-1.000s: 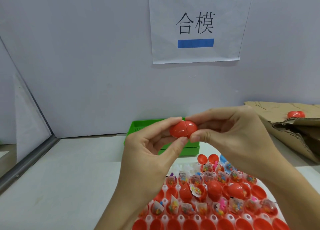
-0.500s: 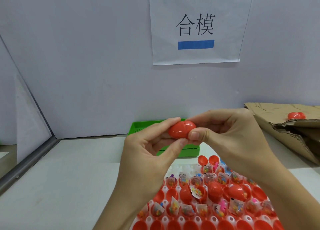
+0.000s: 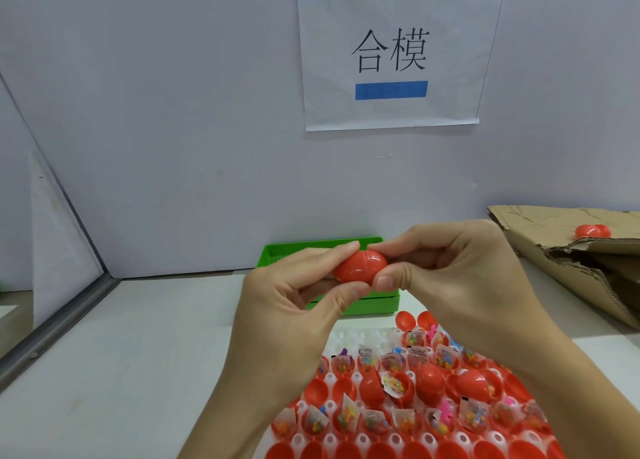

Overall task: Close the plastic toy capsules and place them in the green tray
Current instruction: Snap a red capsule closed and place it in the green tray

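A red capsule [image 3: 360, 267] was held in the air between both hands, in front of the green tray [image 3: 377, 304] and above the table [image 3: 104, 372]. The left hand [image 3: 294, 323] was closed on its left half: index finger laid over the top, thumb pressed under the lower edge. The right hand [image 3: 460, 278] was closed on its right half, thumb tip at the lower right of the shell, remaining fingers curled over the top. The two halves were seen brought together, with a seam line visible across the middle; whether they were fully snapped could not be told.

The green tray was set on the table against the back wall, mostly hidden behind the hands; its contents could not be made out.

Nearer the camera, a white holder rack [image 3: 363, 341] was filled with open red shells [image 3: 317, 391], many loaded with small packets of coloured toy parts [image 3: 391, 384]. Two closed red capsules [image 3: 431, 379] were seen resting on the rack, right of centre.

At the right, a torn cardboard box [image 3: 561, 251] was lying on the table, with another red capsule [image 3: 592, 231] on top of it. A paper sign [image 3: 391, 53] with two printed characters and blue bars was fixed to the wall above.
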Available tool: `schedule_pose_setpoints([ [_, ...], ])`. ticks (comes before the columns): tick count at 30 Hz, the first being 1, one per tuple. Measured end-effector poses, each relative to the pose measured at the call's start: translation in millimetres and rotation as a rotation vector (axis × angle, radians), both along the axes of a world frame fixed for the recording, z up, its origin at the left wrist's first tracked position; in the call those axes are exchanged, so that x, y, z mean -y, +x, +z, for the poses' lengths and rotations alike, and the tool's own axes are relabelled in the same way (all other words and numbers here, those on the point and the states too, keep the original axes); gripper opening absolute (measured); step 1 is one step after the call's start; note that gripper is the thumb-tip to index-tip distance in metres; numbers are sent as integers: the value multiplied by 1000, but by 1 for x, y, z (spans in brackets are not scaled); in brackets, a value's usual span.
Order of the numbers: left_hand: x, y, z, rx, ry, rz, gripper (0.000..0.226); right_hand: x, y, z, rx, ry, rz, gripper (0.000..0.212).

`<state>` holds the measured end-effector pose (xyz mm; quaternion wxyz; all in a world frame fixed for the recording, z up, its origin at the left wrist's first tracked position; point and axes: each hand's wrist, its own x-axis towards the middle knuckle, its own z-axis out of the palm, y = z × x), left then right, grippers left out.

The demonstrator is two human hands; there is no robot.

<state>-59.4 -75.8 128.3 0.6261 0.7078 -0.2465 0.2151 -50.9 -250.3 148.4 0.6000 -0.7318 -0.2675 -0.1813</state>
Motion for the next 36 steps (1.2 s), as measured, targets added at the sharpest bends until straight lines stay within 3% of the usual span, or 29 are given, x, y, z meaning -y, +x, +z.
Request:
schedule_pose_setpoints([
  [11,3,-1,1,171,180,192,33,-2,-1,0,18,-54,-58,32],
  [18,6,0,-2,285,287,303,33,-5,0,-1,36,-89,-82,20],
  [24,11,-9,4,167,216,186,26,0,-2,3,-40,83,37,16],
  [29,7,-11,8,69,85,97,39,0,-2,4,-89,120,102,41],
  [36,5,-11,14,-25,-52,-40,27,0,0,3,-39,148,98,31],
])
